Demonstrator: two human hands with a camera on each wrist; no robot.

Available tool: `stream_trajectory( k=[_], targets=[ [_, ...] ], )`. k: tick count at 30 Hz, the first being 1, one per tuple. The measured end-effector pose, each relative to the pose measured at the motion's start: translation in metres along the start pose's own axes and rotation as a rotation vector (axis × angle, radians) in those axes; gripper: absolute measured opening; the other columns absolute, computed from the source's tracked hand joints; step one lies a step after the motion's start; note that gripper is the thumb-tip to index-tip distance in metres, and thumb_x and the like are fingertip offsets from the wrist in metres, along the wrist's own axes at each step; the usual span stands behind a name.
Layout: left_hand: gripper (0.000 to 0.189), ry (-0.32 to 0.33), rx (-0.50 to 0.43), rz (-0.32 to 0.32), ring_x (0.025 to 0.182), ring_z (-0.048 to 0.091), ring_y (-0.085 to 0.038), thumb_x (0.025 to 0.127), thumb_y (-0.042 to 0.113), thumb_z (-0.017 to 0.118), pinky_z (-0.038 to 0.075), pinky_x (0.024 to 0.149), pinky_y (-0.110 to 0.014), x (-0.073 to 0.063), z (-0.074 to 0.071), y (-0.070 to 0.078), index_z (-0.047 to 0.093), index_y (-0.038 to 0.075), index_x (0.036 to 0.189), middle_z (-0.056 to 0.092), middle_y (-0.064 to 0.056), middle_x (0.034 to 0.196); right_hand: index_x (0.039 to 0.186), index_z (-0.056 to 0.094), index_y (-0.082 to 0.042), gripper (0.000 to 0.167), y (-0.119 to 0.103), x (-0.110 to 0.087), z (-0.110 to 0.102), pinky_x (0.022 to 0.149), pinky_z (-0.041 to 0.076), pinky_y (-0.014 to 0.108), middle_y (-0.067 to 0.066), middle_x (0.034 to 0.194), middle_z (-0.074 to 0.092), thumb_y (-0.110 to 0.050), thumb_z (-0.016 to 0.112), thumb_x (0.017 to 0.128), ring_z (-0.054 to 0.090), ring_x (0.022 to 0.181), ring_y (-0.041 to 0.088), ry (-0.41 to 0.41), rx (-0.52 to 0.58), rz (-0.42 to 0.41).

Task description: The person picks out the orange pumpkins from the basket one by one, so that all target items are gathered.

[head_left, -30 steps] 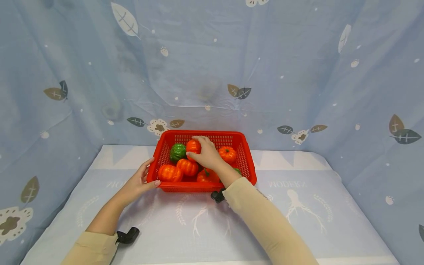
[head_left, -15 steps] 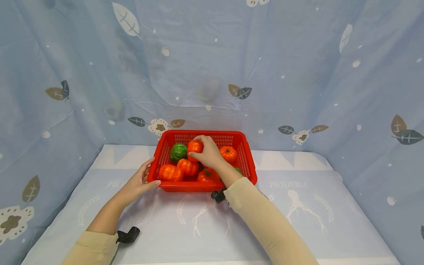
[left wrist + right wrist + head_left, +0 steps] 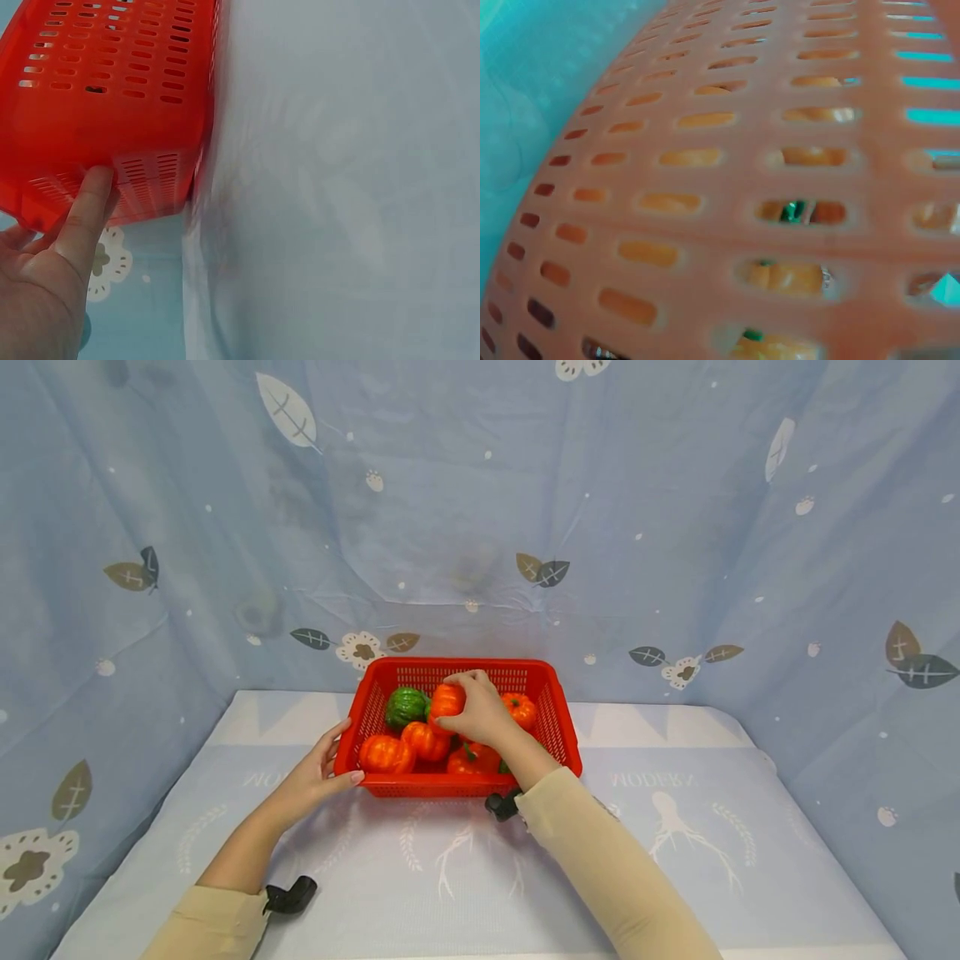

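Observation:
A red plastic basket (image 3: 450, 786) with slotted walls stands on the table and holds several small orange and green pumpkins. My right hand (image 3: 480, 710) reaches inside it and grips an orange-red pumpkin (image 3: 447, 703) between thumb and fingers; a bit of green shows at that pumpkin's left. My left hand (image 3: 321, 778) holds the basket's front left corner, thumb at the front and fingers along the left side. In the left wrist view a finger (image 3: 88, 206) lies against the basket wall (image 3: 97, 124). The right wrist view shows only slotted wall (image 3: 727, 180), and the right hand is out of it.
A green pumpkin (image 3: 406, 707) sits at the basket's left. Orange pumpkins (image 3: 386, 754) lie along its front, and another (image 3: 519, 711) sits at the right, partly behind the hand. A pale printed cloth (image 3: 675, 843) covers the table; a blue curtain (image 3: 480, 510) hangs behind.
The right hand has shifted slightly to the right with the orange-red pumpkin, which has tilted so that green shows at its left. The left hand and the basket have stayed put.

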State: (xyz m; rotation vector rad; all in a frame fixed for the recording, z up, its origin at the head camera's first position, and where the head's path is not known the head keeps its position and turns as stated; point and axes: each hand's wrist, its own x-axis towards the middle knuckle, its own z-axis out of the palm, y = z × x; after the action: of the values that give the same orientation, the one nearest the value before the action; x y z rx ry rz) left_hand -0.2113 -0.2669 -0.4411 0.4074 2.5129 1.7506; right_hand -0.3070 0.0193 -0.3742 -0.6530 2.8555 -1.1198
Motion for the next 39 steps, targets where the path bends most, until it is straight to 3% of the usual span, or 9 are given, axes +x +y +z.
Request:
stream_trajectory(
  k=[8, 18, 34, 39],
  targets=[
    [0.092, -0.001, -0.023, 0.0, 0.141, 0.034, -0.045, 0.092, 0.016, 0.07, 0.041, 0.093, -0.012, -0.002, 0.0, -0.001, 0.009, 0.01, 0.161, 0.029, -0.029, 0.156, 0.136, 0.054, -0.017, 0.065, 0.0, -0.011, -0.008, 0.106, 0.042, 0.049, 0.009, 0.144, 0.05, -0.03, 0.084, 0.08, 0.048, 0.132, 0.031, -0.023, -0.048, 0.004],
    [0.091, 0.004, -0.022, 0.002, 0.14, 0.035, -0.045, 0.093, 0.014, 0.069, 0.041, 0.093, -0.013, -0.005, 0.001, 0.0, 0.008, 0.011, 0.161, 0.03, -0.029, 0.156, 0.137, 0.055, -0.017, 0.067, 0.006, -0.034, -0.026, 0.095, 0.05, 0.044, 0.005, 0.131, 0.054, -0.033, 0.084, 0.079, 0.058, 0.111, 0.025, 0.056, -0.024, -0.024],
    [0.092, 0.011, -0.014, -0.03, 0.141, 0.034, -0.044, 0.092, 0.016, 0.07, 0.04, 0.093, -0.013, -0.004, -0.001, 0.0, 0.01, 0.014, 0.162, 0.031, -0.028, 0.156, 0.148, 0.046, -0.022, 0.076, 0.039, -0.083, -0.083, 0.097, 0.048, 0.053, 0.009, 0.135, 0.045, -0.036, 0.08, 0.082, 0.054, 0.118, 0.032, 0.141, 0.039, 0.016],
    [0.092, 0.008, -0.012, -0.029, 0.141, 0.034, -0.044, 0.093, 0.018, 0.071, 0.04, 0.094, -0.014, -0.002, -0.001, -0.002, 0.009, 0.014, 0.162, 0.03, -0.027, 0.156, 0.149, 0.045, -0.016, 0.077, 0.055, -0.094, -0.099, 0.097, 0.049, 0.052, 0.013, 0.135, 0.044, -0.031, 0.081, 0.083, 0.055, 0.118, 0.036, 0.15, 0.051, 0.025]
  ],
)
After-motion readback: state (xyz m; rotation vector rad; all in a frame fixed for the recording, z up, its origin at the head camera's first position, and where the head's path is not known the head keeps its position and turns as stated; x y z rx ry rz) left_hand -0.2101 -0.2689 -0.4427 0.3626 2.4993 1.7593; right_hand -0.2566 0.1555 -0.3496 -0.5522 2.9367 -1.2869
